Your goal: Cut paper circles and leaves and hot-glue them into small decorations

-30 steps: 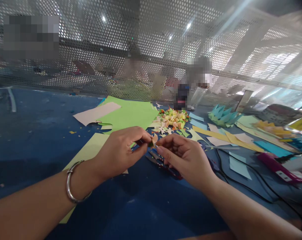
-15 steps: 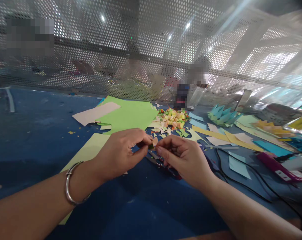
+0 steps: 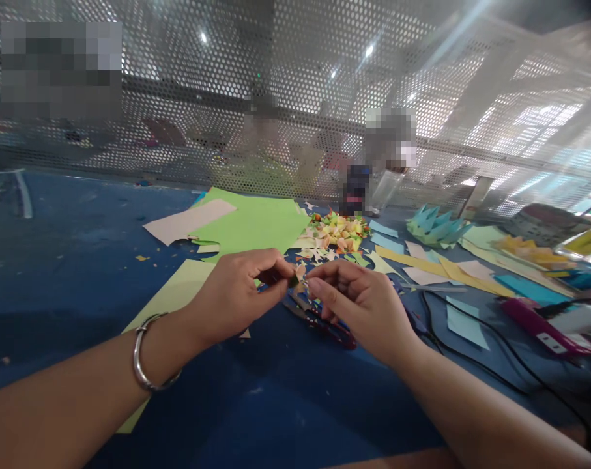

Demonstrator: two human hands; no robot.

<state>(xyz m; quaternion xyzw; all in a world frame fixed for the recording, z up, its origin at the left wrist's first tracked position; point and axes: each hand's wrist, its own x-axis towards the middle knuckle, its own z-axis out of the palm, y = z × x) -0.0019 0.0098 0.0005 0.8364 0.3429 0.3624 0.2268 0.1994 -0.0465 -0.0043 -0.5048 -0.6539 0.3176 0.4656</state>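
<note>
Over the blue table, my left hand [image 3: 244, 283] pinches a small paper flower [image 3: 300, 271] with peach petals and a bit of green at its base. Close by its right side, my right hand [image 3: 363, 303] has thumb and forefinger pressed together; whether they grip a part of it is too small to tell. Beneath my right fingers lies a pair of scissors [image 3: 341, 333] with dark red handles, partly covered by the hand. Just beyond my hands is a heap of small paper flowers [image 3: 341, 231] in yellow, peach, orange and green.
Green paper [image 3: 253, 225] and a pale pink sheet [image 3: 190, 221] lie behind my left hand. A pale yellow sheet [image 3: 171, 296] is partly under my left forearm. At right are paper strips [image 3: 412, 259], black cables [image 3: 485, 365] and a magenta power strip [image 3: 544, 326]. A perforated metal screen [image 3: 178, 137] stands behind.
The small flower has shifted slightly left with my left fingertips. My right fingertips have drawn a little apart from it, and more of the scissors shows.
</note>
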